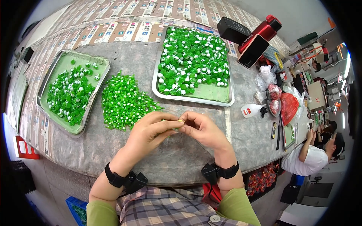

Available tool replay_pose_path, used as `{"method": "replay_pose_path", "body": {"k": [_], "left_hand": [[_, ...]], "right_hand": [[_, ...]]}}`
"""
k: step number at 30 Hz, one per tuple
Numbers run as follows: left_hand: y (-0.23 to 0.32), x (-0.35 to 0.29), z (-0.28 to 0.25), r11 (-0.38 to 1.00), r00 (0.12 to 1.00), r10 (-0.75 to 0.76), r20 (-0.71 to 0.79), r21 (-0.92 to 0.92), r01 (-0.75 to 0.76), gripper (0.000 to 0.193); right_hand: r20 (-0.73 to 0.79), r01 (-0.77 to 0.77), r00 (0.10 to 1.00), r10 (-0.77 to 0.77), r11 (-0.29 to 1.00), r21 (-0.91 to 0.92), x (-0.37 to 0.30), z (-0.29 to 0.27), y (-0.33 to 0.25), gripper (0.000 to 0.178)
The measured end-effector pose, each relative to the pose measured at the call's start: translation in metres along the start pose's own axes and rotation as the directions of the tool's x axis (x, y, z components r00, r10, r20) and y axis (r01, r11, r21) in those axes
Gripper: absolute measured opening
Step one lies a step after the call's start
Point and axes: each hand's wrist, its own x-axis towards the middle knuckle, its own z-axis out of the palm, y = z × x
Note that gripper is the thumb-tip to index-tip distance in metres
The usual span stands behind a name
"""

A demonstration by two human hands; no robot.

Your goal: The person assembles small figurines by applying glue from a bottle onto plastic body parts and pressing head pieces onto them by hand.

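My left hand (149, 132) and my right hand (205, 130) meet fingertip to fingertip above the near middle of the table. Both are closed in a pinch around a tiny green-yellow piece, mostly hidden by the fingers. Just beyond my left hand lies a loose heap of small green pieces with white dots (122, 101). Further left, a metal tray (62, 64) with a green lining holds green and white panda-like pieces. A larger tray (211, 93), beyond my hands, is filled with the same kind of pieces.
At the far right stand a black box (233, 30), a red bottle (264, 30) and a phone (253, 51). Nearer are a white bottle (250, 110), a utility knife (274, 130) and a red plastic bag (288, 107). Another person (307, 160) works at right.
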Motion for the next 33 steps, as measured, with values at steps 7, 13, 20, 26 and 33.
{"method": "replay_pose_path", "body": {"k": [7,13,20,26,33], "left_hand": [[-0.004,-0.004,-0.007,0.997,0.999,-0.035,-0.018,-0.069,0.034,0.018],[-0.002,-0.004,-0.006,0.690,0.897,-0.440,-0.048,-0.657,0.303,0.015],[-0.006,-0.004,-0.006,0.523,0.863,-0.494,0.106,-0.757,0.392,0.015],[-0.008,-0.005,-0.004,0.516,0.879,-0.454,0.147,-0.761,0.394,0.015],[-0.009,-0.007,-0.011,0.293,0.821,-0.520,0.236,-0.854,0.431,0.012]], "right_hand": [[-0.489,0.250,0.795,-0.360,0.928,-0.278,-0.024,-0.023,-0.023,0.012],[-0.838,0.078,0.158,-0.522,0.853,-0.517,-0.088,-0.124,-0.007,0.033],[-0.844,-0.276,0.494,-0.209,0.883,-0.381,-0.093,-0.165,0.044,0.052],[-0.769,0.227,0.550,-0.325,0.945,-0.237,-0.064,-0.108,0.007,0.034],[-0.574,0.491,0.624,-0.529,0.838,-0.239,-0.041,-0.028,-0.049,0.047]]}}
